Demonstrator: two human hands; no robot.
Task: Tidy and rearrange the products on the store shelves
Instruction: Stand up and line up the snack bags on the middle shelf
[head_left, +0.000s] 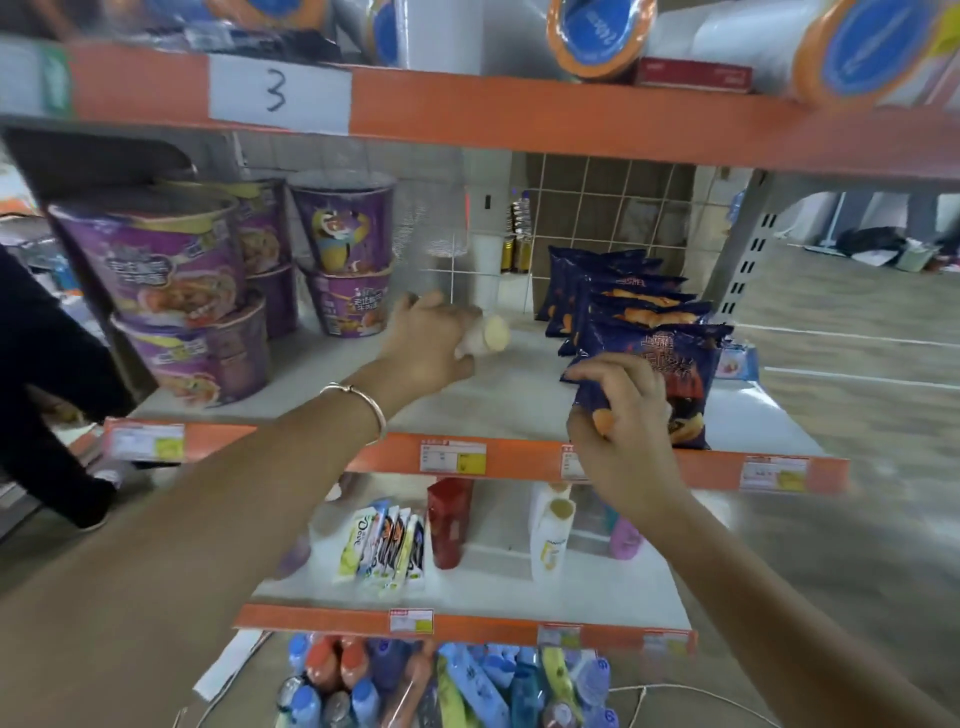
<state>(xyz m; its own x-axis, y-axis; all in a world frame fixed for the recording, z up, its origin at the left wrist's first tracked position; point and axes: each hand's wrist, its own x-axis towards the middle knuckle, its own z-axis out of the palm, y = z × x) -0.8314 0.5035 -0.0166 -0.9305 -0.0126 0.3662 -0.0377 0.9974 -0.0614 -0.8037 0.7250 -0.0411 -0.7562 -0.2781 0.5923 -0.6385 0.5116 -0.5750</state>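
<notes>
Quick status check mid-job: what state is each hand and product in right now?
Left hand: grips a small pale bottle, blurred, over the middle shelf.
Right hand: grips the front chip bag, upright at the shelf edge.
Other chip bags: upright, in a row behind it.
Noodle cups: stacked two high, upright.
Red bottle: upright on the lower shelf.
Sachets: standing, leaning together.

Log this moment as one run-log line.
left hand grips pale cylindrical item above middle shelf | right hand pinches front chip bag | noodle cups stacked at left
</notes>
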